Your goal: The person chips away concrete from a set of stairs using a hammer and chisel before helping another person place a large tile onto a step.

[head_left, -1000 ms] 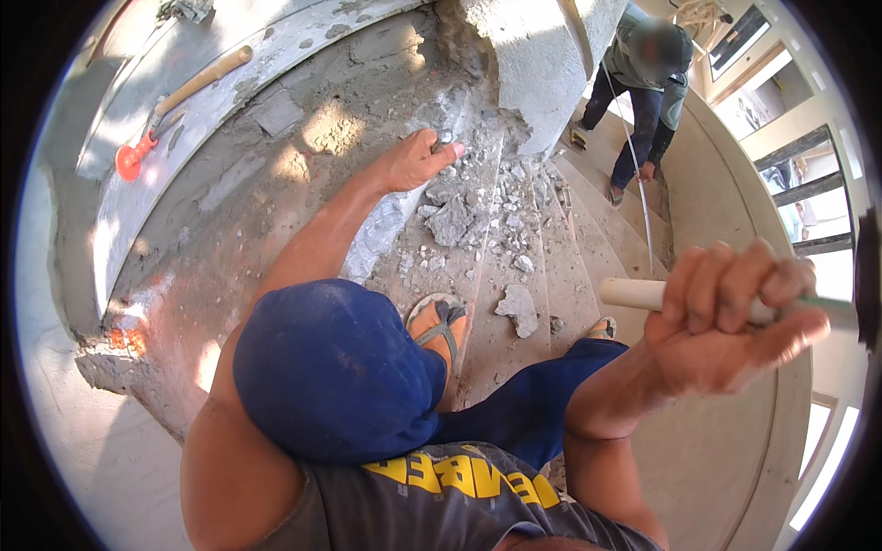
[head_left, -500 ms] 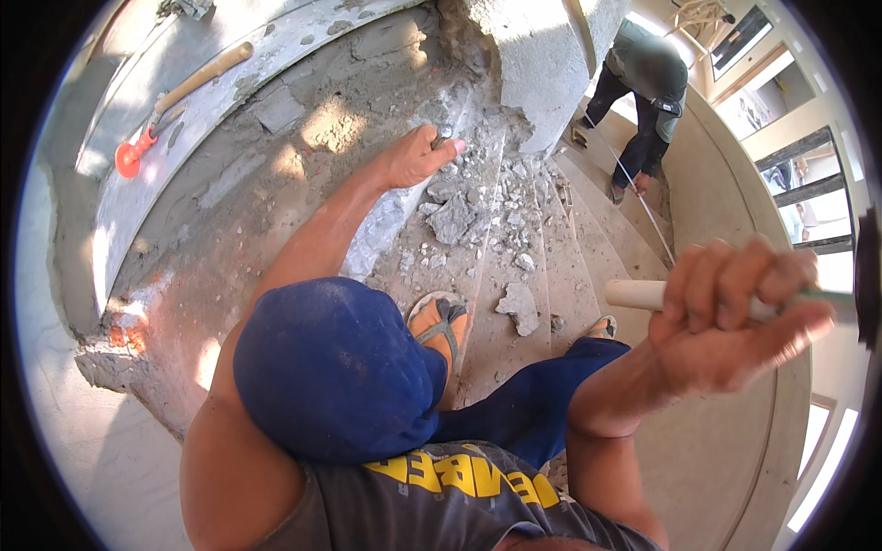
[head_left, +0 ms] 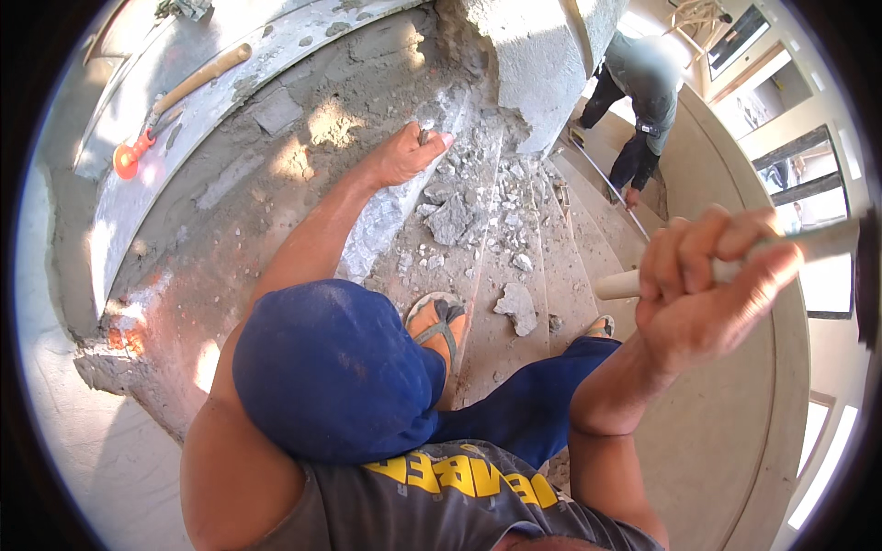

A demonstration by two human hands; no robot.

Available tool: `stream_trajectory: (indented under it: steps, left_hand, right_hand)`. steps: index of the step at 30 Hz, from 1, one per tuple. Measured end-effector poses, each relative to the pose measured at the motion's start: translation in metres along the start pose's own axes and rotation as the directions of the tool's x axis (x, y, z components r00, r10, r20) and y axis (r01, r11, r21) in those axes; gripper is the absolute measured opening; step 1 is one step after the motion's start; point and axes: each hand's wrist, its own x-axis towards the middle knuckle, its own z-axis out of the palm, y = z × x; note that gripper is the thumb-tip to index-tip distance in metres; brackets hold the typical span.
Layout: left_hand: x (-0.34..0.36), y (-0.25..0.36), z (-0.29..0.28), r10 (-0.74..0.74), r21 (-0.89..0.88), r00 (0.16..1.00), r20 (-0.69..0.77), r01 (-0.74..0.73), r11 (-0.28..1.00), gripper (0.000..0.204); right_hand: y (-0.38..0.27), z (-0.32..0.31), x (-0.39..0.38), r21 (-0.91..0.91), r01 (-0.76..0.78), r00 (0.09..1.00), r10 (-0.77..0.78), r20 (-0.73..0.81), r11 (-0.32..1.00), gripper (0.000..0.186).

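Note:
My right hand is raised at the right, its fingers wrapped round the pale handle of a hammer. The dark hammer head reaches the right rim of the picture. Lower down and to the left, my left hand is closed in a fist on a chisel, of which only a short grey metal end shows; its tip is hidden. That fist is held against the broken concrete edge beside the stair. Concrete rubble lies just right of it.
Winding steps carry loose chunks, including a bigger concrete piece near my sandalled foot. A co-worker bends over with a long thin rod. A wooden-handled tool with an orange end lies on the left ledge.
My right hand and the hammer have shifted up and slightly left. My left fist has moved a little left. The co-worker's hand and the rod have also shifted.

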Motion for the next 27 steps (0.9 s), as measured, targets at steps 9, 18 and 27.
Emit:
stream_trajectory:
  steps: [9,18,27]
  left_hand:
    - [-0.011,0.002,-0.028,0.043,-0.740,0.984,-0.173,-0.158,0.654,0.054]
    - [0.002,0.039,-0.037,0.245,-0.535,0.949,-0.199,-0.315,0.784,0.054]
    - [-0.027,0.057,-0.061,0.095,-0.500,0.956,-0.277,-0.228,0.835,0.048]
  right_hand:
    - [0.051,-0.022,-0.048,-0.093,-0.135,0.985,0.124,-0.116,0.986,0.045]
    - [0.084,-0.044,-0.049,-0.184,-0.225,0.972,0.233,0.023,0.957,0.044]
    - [0.067,-0.037,-0.051,-0.187,-0.273,0.959,0.283,0.029,0.944,0.043]
